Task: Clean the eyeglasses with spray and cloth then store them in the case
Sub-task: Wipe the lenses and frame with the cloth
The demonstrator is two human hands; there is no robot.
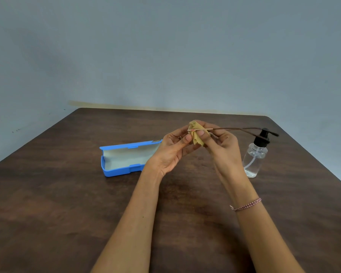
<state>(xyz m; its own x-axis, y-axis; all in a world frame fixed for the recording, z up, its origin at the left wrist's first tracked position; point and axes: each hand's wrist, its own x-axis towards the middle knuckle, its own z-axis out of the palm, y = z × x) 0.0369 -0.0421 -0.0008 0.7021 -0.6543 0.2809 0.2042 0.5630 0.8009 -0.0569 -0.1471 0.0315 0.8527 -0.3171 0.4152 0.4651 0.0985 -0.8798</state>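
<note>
Eyeglasses (234,128) pinched in left fingers (188,137); cloth (197,139) in right fingers (202,133).

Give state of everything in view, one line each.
eyeglasses, held above table, one temple unfolded
cloth, bunched around eyeglasses
case, open on table
spray bottle, upright, pump on, little liquid left
left hand, pinches eyeglasses
right hand, pinches cloth against eyeglasses
</note>
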